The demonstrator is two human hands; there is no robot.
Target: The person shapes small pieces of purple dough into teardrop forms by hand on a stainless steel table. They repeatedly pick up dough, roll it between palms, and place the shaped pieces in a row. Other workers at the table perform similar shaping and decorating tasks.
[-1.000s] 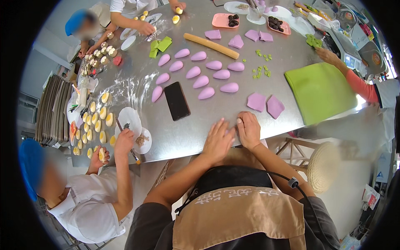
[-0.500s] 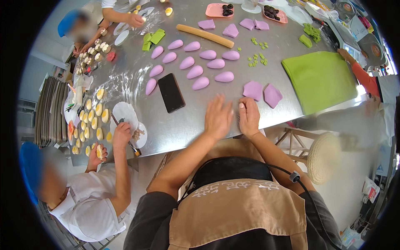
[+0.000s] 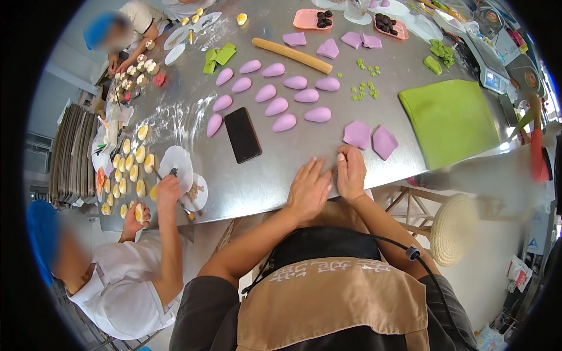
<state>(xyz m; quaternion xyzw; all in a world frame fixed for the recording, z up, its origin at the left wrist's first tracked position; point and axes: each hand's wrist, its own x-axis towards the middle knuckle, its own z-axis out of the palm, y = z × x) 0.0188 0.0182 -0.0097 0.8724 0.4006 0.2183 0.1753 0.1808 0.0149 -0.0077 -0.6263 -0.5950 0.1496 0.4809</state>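
Observation:
My left hand [image 3: 309, 188] lies palm down near the table's front edge, open, fingers stretched forward; anything under its palm is hidden. Right beside it, my right hand [image 3: 351, 174] rests on its side with curled fingers and the thumb on top; whether it holds anything is hidden. Just beyond it lie two flat purple dough pieces, one on the left [image 3: 356, 135] and one on the right [image 3: 384, 142]. Farther left are a black phone [image 3: 242, 135] and several smooth purple teardrop-shaped dough pieces [image 3: 277, 106].
A wooden rolling pin [image 3: 291, 55] lies beyond the teardrops. Green sheet [image 3: 451, 123] covers the table's right side. Pink trays [image 3: 303, 19] hold dark balls. At left, a co-worker [image 3: 129, 281] handles yellow-and-white pieces. A round woven stool [image 3: 453, 230] stands at right.
My left hand has come down nearer the table edge and flattened beside my right hand. The arm of a person at the right has drawn back from the green sheet, and is blurred.

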